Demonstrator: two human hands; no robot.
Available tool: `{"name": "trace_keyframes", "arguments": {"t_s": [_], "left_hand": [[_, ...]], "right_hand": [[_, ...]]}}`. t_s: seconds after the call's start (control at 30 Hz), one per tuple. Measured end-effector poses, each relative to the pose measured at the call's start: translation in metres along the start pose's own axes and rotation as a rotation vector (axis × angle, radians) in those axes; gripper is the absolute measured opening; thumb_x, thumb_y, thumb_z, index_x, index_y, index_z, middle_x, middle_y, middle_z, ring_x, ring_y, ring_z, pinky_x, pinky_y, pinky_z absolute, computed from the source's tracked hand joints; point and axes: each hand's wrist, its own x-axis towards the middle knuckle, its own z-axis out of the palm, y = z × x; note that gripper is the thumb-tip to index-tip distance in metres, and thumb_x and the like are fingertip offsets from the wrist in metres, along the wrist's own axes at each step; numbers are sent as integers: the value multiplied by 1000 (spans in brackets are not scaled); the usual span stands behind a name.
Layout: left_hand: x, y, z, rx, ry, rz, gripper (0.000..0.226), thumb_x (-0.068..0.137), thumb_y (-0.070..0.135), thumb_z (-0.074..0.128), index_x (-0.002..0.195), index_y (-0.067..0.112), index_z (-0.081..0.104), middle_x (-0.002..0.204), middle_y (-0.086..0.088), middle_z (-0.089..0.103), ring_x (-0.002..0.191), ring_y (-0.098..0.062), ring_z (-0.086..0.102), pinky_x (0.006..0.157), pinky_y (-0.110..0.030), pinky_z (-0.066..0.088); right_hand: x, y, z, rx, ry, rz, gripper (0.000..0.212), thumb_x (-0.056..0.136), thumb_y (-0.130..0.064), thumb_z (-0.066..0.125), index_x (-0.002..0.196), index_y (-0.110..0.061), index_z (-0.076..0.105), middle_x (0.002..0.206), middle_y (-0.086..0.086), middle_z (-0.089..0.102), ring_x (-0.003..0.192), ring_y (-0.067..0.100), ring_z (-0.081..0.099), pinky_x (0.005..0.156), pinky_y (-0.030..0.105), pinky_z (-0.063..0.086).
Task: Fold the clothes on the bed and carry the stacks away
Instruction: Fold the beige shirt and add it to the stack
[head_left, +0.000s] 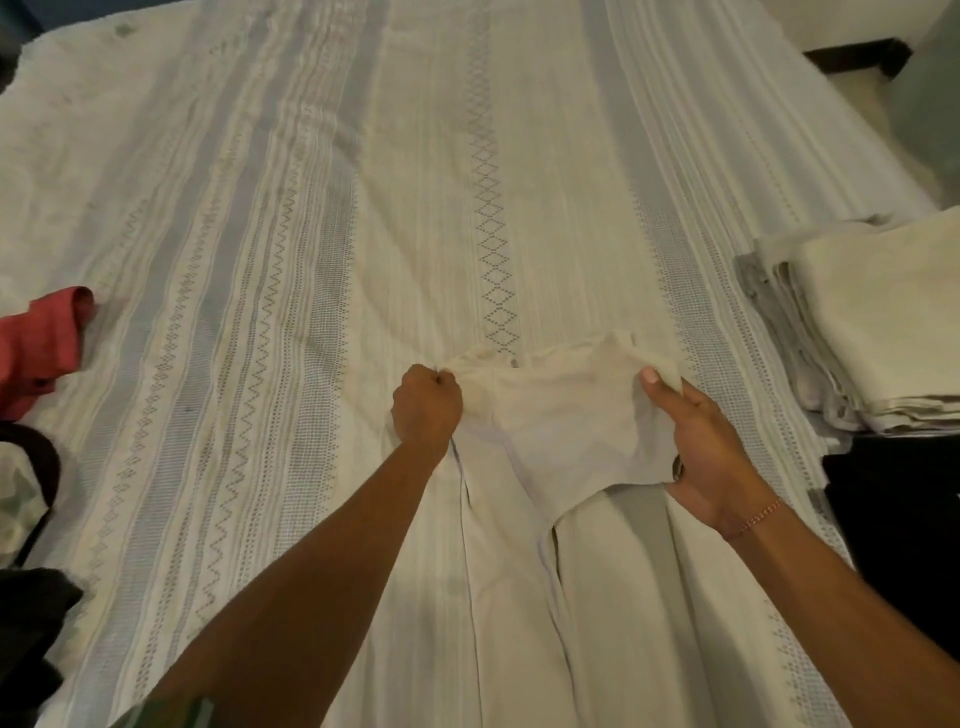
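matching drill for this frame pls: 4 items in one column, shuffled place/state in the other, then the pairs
Items
1. white garment
2. red shirt
3. folded stack
4. black cloth

Places/states
A. at the bed's left edge, crumpled
B. right side, nearer than the pale pile
C. held at both top corners by left hand and right hand
D. right side of the bed, neatly piled, pale

Pairs: 1-C, 2-A, 3-D, 4-B
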Motion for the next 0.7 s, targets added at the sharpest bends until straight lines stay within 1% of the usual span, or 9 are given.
{"name": "trace_keyframes", "arguments": {"t_s": [0.1, 0.13, 0.23, 0.33, 0.37, 0.47, 0.53, 0.63, 0.7], "left_hand": [[-3, 6, 2, -26, 103, 117, 19, 105, 28, 47, 100, 11, 54, 86, -1, 59, 78, -21, 57, 69, -33, 43], [-3, 5, 3, -48, 122, 136, 18, 106, 27, 46, 99, 11, 52, 84, -1, 59, 77, -21, 58, 69, -33, 43], [-2, 5, 8, -81, 156, 185, 18, 108, 27, 44, 100, 11, 49, 77, -3, 59, 71, -25, 60, 65, -36, 47], [-5, 7, 14, -48, 146, 183, 24, 107, 34, 43, 104, 10, 47, 75, -3, 58, 66, -24, 58, 60, -36, 46], [-5, 7, 16, -39, 139, 155, 29, 107, 37, 42, 105, 9, 48, 78, -3, 59, 68, -23, 58, 62, -35, 45], [-2, 3, 17, -63, 118, 2, 44, 108, 41, 34, 103, 4, 56, 85, -7, 61, 75, -23, 59, 65, -35, 45], [3, -1, 17, -99, 73, -47, 47, 105, 41, 38, 96, 2, 62, 79, -6, 61, 72, -22, 59, 62, -33, 44], [10, -3, 16, -99, 40, 12, 35, 101, 33, 46, 86, 6, 61, 72, -2, 59, 68, -20, 57, 58, -30, 42], [12, -5, 16, -107, 65, 117, 24, 104, 27, 46, 94, 9, 60, 80, 0, 62, 71, -17, 58, 60, -29, 43]], "right_hand": [[3, -4, -10, 40, 24, -47, 34, 99, -30, 59, 131, -21, 66, 125, 2, 71, 113, 21, 69, 86, 48, 59], [5, -3, -14, 14, 26, -59, 33, 100, -30, 58, 131, -23, 66, 124, 0, 72, 112, 20, 69, 88, 47, 59], [16, 6, -20, -186, 90, -54, 25, 103, -31, 55, 124, -27, 68, 116, -5, 74, 112, 18, 69, 87, 37, 58], [30, 24, -33, -452, 122, -79, 23, 104, -32, 54, 120, -28, 69, 116, -9, 72, 117, 15, 64, 105, 41, 50], [32, 28, -35, -483, 120, -85, 22, 104, -33, 55, 118, -28, 71, 117, -8, 73, 116, 13, 64, 107, 42, 49], [37, 30, -38, -379, 175, -89, 15, 103, -30, 58, 106, -28, 73, 113, -3, 75, 103, 11, 69, 97, 37, 54], [39, 27, -40, -356, 209, -127, 13, 101, -30, 60, 102, -31, 73, 108, -5, 76, 95, 5, 71, 88, 31, 54], [41, 25, -39, -429, 179, -185, 13, 100, -33, 61, 107, -32, 72, 106, -13, 75, 101, 0, 68, 91, 24, 50], [45, 26, -40, -475, 193, -243, 16, 102, -31, 58, 109, -26, 72, 103, -14, 73, 94, -5, 67, 84, 15, 49]]}}
